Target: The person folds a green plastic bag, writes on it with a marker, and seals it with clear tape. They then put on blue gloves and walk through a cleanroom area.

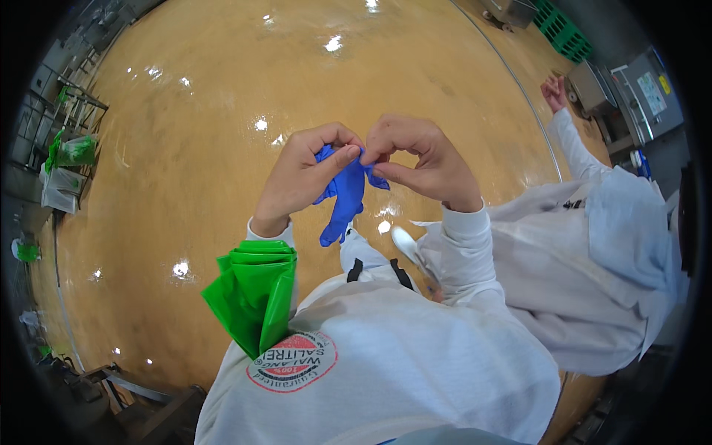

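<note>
Blue disposable gloves [347,194] hang between my two bare hands, in front of my white apron. My left hand [305,165] pinches the blue material between thumb and fingers. At the upper right edge of the gloves, my right hand [419,157] is closed, thumb and fingertips pinching it too. Empty glove fingers dangle below; whether it is one glove or two I cannot make out. A folded bright green plastic sheet or bag [256,293] lies against my left forearm, under the white sleeve.
Close at my right stands a person in white clothing [586,274], one hand [553,93] raised. Metal equipment [647,96] and a green crate [561,31] line the right. Racks with green plastic bags [76,150] stand at the left. The tan floor [215,89] looks wet and shiny.
</note>
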### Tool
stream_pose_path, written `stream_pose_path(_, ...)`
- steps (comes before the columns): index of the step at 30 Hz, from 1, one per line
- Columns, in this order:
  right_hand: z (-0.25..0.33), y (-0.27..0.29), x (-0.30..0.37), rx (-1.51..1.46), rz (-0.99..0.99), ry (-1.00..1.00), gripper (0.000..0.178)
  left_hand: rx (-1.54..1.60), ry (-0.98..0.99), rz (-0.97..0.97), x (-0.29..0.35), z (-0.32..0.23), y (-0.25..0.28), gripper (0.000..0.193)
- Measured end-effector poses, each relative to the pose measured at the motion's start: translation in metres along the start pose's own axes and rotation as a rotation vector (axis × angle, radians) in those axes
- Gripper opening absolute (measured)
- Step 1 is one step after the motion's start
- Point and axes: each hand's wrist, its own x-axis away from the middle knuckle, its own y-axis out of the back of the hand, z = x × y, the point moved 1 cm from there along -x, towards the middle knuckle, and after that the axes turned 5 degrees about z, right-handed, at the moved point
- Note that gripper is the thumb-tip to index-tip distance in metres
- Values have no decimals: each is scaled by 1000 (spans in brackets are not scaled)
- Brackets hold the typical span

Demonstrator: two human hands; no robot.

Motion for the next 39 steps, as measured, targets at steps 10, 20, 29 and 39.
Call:
stream_pose_path(10, -65, 41, -65, -226, -279, -93, 5, 100, 202, 200, -50, 18, 74, 11)
stream_pose_path(20, -109, 94, -135, -187, -285, 22, 18, 104, 181, -57, -100, 63, 169, 11)
stream_pose_path(29, -152, 110, -190, -237, -363, 72, 5, 118, 145, -205, -141, 72, 236, 11)
stream_pose_path(39, -191, 121, -246, -224, -151, 32, 13, 206, 211, -202, -162, 108, 282, 11)
